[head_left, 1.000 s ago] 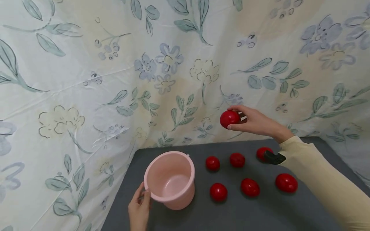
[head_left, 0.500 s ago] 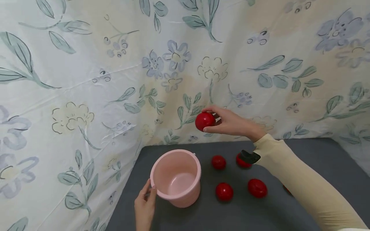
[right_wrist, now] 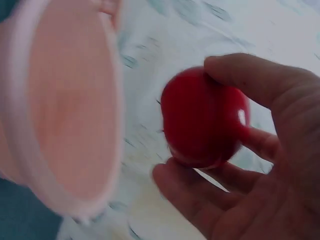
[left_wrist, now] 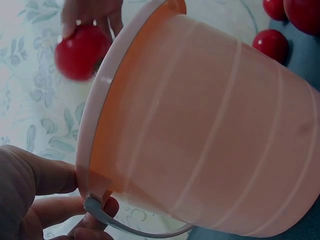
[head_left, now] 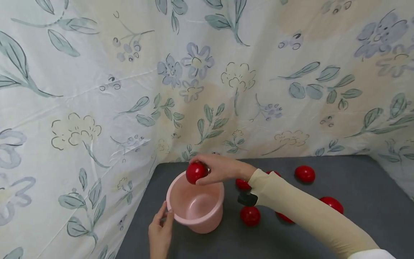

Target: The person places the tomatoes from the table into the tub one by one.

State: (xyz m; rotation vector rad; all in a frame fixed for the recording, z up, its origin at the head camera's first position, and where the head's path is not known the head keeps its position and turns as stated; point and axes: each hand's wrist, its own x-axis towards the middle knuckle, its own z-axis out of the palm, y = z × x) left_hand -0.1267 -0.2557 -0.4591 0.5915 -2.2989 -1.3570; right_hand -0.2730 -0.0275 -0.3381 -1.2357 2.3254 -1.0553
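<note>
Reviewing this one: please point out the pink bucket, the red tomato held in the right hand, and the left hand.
Pink bucket [left_wrist: 210,125]: left wrist view, on its outer wall.
Red tomato [right_wrist: 202,119]: right wrist view, mid-side.
Left hand [head_left: 159,231]: head view, on its back.

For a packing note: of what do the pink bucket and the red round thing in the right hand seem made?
Pink bucket: probably plastic, smooth, softly shiny; the pale bands around it suggest moulding.
Red round thing: glossy, with bright highlights, like tomato skin; real or imitation, I cannot tell.
</note>
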